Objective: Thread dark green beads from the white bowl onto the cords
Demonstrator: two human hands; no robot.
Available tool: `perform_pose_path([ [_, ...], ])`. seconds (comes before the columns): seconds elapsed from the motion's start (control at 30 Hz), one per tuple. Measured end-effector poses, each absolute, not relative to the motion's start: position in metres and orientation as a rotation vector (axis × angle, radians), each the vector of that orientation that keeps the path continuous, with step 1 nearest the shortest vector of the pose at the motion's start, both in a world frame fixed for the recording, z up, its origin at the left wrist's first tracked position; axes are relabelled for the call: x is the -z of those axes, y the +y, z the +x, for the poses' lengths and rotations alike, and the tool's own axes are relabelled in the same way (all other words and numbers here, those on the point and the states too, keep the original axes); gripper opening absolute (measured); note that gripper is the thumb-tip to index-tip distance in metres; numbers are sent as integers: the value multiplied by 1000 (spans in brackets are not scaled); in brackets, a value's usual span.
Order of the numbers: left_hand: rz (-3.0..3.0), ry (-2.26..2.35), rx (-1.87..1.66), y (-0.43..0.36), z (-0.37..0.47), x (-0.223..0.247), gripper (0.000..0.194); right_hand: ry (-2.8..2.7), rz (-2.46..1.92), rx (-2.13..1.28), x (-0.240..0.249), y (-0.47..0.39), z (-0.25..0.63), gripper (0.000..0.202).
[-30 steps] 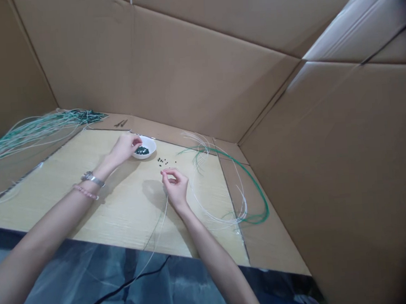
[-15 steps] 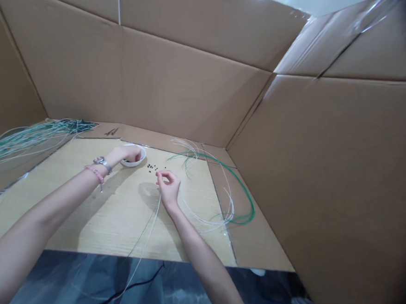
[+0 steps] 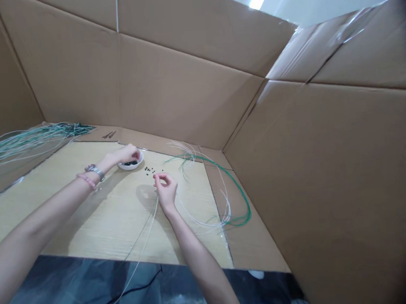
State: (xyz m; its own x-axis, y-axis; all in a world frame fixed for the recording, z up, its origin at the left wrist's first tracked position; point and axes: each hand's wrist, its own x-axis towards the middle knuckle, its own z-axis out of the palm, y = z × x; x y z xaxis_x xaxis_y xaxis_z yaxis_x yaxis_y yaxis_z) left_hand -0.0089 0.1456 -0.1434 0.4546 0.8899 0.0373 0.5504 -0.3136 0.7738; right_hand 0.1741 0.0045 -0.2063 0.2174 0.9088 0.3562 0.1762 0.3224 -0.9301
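My left hand, with a watch and a pink bracelet at the wrist, is over the white bowl. Its fingertips point down just inside the far right rim, pinched together; whatever is between them is too small to make out. Small dark pieces lie in the bowl. Nearer to me, my right hand pinches thumb and forefinger on the ends of thin white and green wires, which hang down past the table's front edge. Several loose black pieces lie on the table between bowl and right hand.
A bundle of green and white wires lies at the far left. Looped green and white wires rest on the right. Small metal tools lie at the back. Cardboard walls surround the pale tabletop.
My left hand has lifted a little out of the bowl, and more dark pieces show inside. My right hand keeps its pinch on the wires. The view has shifted slightly.
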Motion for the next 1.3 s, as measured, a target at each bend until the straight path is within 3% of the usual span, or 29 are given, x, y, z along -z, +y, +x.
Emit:
perform_pose_path([
  [0.13,1732,1066,-1056,100,0,151,18,-1272,-1112,-708,202,1,172,22],
  [0.23,1473,952,-1187,64,16,168,14,-1286,-1057,-706,194,-7,168,23],
  [0.63,789,643,-1086,21,32,188,12,-1333,-932,-631,171,-28,161,15],
  [1.3,488,593,-1050,7,34,176,7,-1373,-909,-565,164,-33,163,9],
])
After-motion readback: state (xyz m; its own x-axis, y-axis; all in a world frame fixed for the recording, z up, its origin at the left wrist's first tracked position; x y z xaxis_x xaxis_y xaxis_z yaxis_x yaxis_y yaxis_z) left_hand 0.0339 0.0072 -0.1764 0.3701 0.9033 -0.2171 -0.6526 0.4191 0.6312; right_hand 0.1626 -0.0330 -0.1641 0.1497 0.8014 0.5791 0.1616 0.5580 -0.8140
